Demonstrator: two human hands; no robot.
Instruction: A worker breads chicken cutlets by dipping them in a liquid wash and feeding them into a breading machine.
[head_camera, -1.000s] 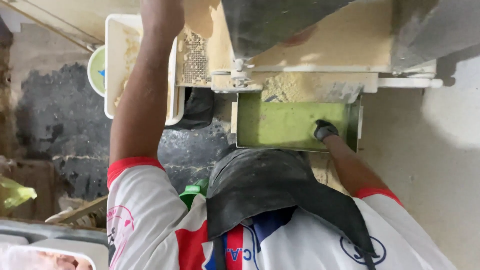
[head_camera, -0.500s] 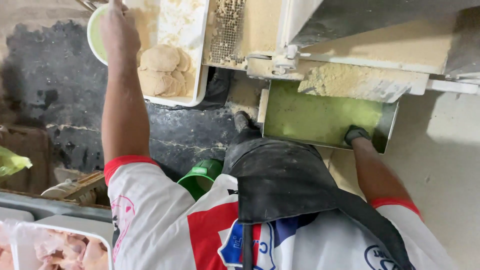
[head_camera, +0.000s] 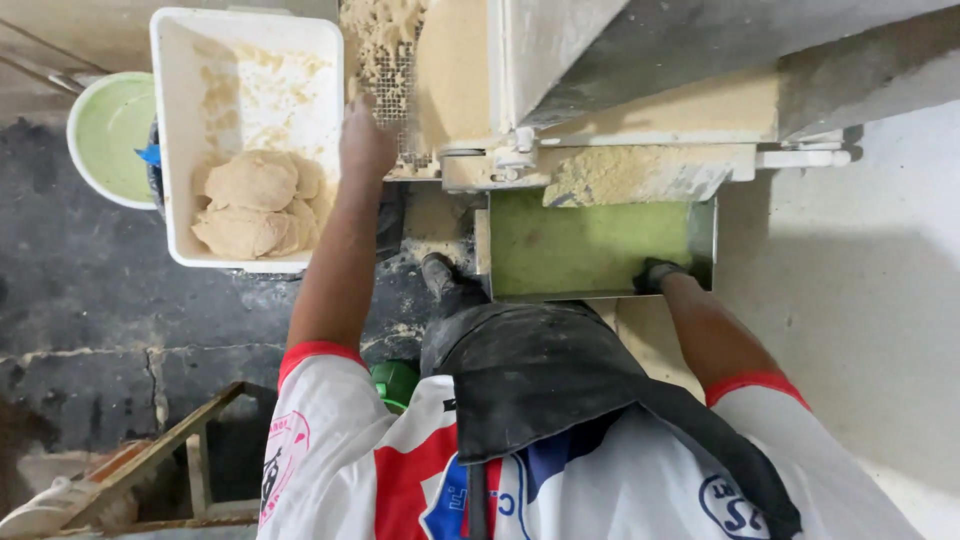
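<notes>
- From my feed I look straight down on a big grey metal machine (head_camera: 700, 60), caked with pale tan meal along its ledge; it fills the upper right.
- Left of it stands a white rectangular tub (head_camera: 180, 120), its inner walls smeared with the same meal.
- Under the machine's ledge sits a metal tray (head_camera: 702, 240) whose floor is coated green; it lies just in front of the dark apron (head_camera: 540, 370) I see below.
- At the far left, partly behind the tub, is a round white bucket (head_camera: 110, 130) with a green inside.
- In the tub's near end lie several rounded lumps of tan dough (head_camera: 255, 200), pressed against one another and against the near wall.
- Between tub and machine hangs a perforated metal screen (head_camera: 395, 70), clogged with crumbs of meal.
- The left hand (head_camera: 365, 140) is stretched up to the gap between the tub's right wall and the screen. I see only its back, so I cannot tell whether the fingers are closed or what they touch.
- The right hand (head_camera: 655, 275) is at the tray's near right corner, dark with grime, fingers curled over the tray's edge in a grip on it.
- A small green object (head_camera: 395, 380) peeks out on the floor beside the apron; I cannot tell what it is.
</notes>
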